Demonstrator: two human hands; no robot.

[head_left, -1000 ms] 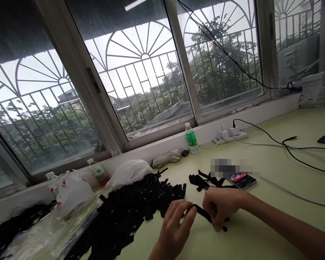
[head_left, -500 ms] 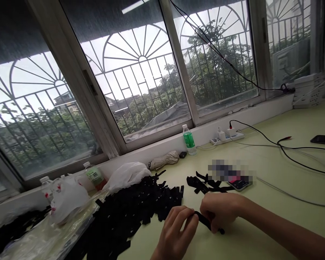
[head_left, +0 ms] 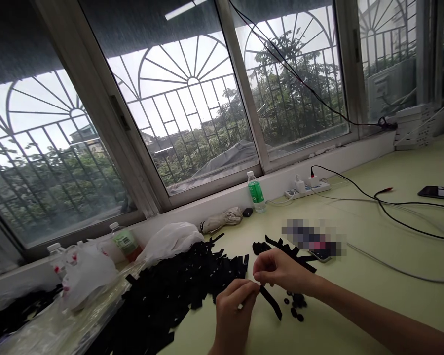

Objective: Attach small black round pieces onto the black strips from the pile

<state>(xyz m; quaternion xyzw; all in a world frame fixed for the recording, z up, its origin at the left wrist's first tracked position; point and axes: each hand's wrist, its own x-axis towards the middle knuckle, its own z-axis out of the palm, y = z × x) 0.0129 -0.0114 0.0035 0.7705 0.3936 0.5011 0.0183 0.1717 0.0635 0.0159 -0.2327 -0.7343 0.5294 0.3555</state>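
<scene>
A short black fabric strip [head_left: 272, 302] hangs slantwise from my left hand [head_left: 234, 305], whose thumb and fingers are closed on its upper end. My right hand [head_left: 281, 270] is just above that end, fingertips pinched together close to the left fingertips; anything between them is too small to make out. Several small black round discs [head_left: 299, 301] lie on the table below my right wrist. To the left of my hands spreads a large heap of black strips [head_left: 177, 281] with small shiny spots. A smaller group of black strips [head_left: 277, 245] lies behind my right hand.
A phone [head_left: 322, 254], partly blurred out, lies beyond my right hand, with a grey cable [head_left: 388, 266] running right. Along the windowsill are a green-labelled bottle [head_left: 256, 192], a power strip [head_left: 307, 188], a folded umbrella [head_left: 222, 220] and white plastic bags [head_left: 173, 239].
My right hand has lifted up and left from the table toward the left fingertips, uncovering the black discs. The strip's lower end now hangs free; my left hand keeps its hold.
</scene>
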